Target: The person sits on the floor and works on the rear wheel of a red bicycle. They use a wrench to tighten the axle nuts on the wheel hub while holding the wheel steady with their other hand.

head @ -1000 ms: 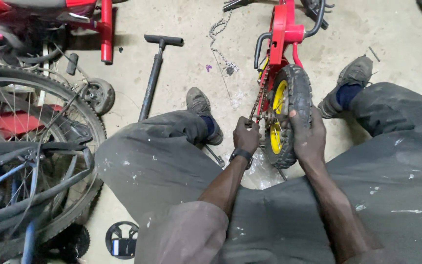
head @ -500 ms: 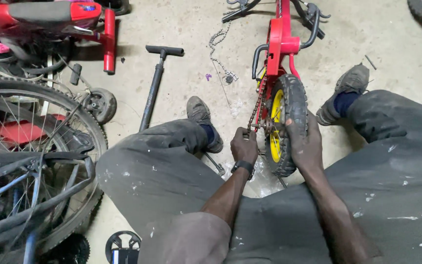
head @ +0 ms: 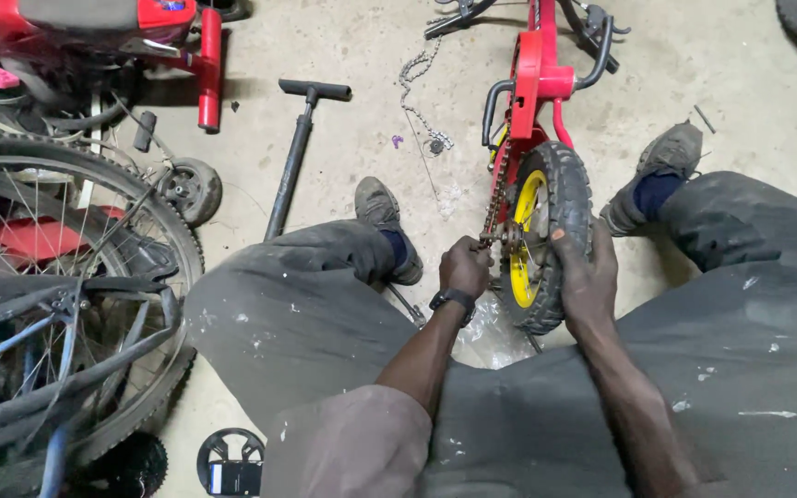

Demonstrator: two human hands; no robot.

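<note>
Wheel: small black-tyred wheel [head: 546, 235] with a yellow rim, still in the red child's bicycle frame [head: 537, 78], lying on the concrete floor [head: 371, 55] between the person's knees.
Chain: rusty drive chain [head: 493, 198] runs down the near side of the wheel to the hub.
Left hand: left hand [head: 465, 266], watch at the wrist, is closed at the lower end of the chain by the hub; whether it pinches the chain or a small tool I cannot tell.
Right hand: right hand [head: 586, 272] is wrapped over the tyre, fingers clamped on the tread.
Hands together: apart, one on each side of the wheel.
Doing it well: as I judge it, the tyre grip should keep the wheel from turning while the other hand works at the hub; fingertips are best kept out from between chain and sprocket teeth.
Hidden: sprocket and axle nut are covered by the left hand; the far side of the hub is behind the tyre.
Cut off: the frame's upper part leaves the picture at the top.
Hard to make out: a clear plastic sheet [head: 486, 332] under the wheel, its contents unreadable.
Nearby: a floor pump [head: 292, 157], a loose chain [head: 417, 83], a large spoked wheel [head: 57, 295] at the left.
</note>
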